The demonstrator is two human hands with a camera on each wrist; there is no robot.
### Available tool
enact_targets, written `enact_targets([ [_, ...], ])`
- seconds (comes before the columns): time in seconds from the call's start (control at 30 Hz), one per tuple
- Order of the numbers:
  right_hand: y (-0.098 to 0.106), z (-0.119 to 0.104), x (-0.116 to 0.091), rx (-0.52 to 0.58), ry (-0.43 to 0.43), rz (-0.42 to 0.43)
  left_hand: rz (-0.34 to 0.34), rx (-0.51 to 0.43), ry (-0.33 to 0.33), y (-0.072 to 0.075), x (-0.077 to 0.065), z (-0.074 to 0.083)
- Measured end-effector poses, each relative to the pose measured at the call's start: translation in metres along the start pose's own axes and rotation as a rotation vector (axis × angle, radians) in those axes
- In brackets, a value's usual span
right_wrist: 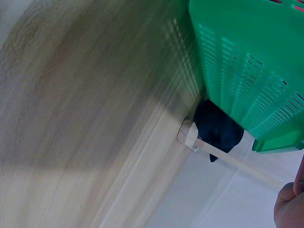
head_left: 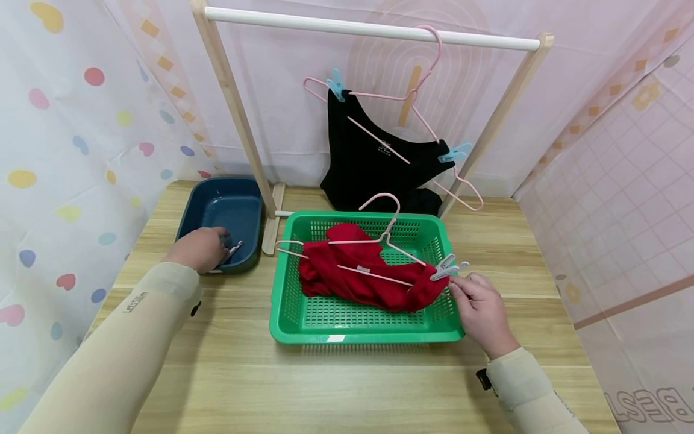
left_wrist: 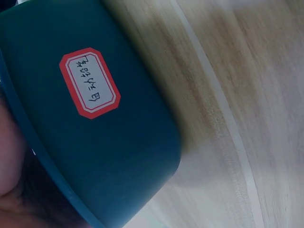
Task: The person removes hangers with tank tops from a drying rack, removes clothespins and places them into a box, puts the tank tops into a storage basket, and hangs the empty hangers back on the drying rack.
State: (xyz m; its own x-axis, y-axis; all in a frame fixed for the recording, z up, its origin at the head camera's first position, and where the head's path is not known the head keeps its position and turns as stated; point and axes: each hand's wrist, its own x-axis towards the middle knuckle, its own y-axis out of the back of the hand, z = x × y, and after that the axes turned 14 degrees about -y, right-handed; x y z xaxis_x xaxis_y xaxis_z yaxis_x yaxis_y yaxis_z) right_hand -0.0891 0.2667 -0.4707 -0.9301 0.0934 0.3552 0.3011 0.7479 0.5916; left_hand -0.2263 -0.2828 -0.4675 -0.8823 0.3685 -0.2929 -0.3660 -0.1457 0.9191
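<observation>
In the head view, my left hand [head_left: 202, 249] reaches into a dark blue basin [head_left: 184, 226], its fingers on a pale clothespin [head_left: 234, 249]. That hand partly hides the clip. A red garment [head_left: 352, 280] lies on a pink hanger [head_left: 355, 242] over a green basket [head_left: 368, 337]. A grey-white clothespin [head_left: 444, 268] clips the garment's right shoulder to the hanger. Just beyond this clip my right hand [head_left: 482, 307] pinches the hanger's right end, which the fingers cover. The right wrist view catches only part of that hand [right_wrist: 290, 206].
Behind the basket stands a rack with a white rail [head_left: 325, 25] and wooden legs. A black garment [head_left: 374, 154] hangs there on another pink hanger, with blue clothespins [head_left: 336, 84] at both shoulders. The basin bears a red-edged label [left_wrist: 90, 83]. Everything stands on a wooden table [head_left: 347, 392].
</observation>
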Motion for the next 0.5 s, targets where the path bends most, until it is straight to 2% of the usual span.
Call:
enact_targets([
  [0.33, 0.0, 0.001, -0.001, -0.001, -0.002, 0.002, 0.116, -0.024, -0.032, 0.005, 0.001, 0.006],
  [0.5, 0.0, -0.001, -0.001, -0.002, -0.005, -0.001, 0.161, -0.029, -0.058, 0.011, 0.0, 0.017],
])
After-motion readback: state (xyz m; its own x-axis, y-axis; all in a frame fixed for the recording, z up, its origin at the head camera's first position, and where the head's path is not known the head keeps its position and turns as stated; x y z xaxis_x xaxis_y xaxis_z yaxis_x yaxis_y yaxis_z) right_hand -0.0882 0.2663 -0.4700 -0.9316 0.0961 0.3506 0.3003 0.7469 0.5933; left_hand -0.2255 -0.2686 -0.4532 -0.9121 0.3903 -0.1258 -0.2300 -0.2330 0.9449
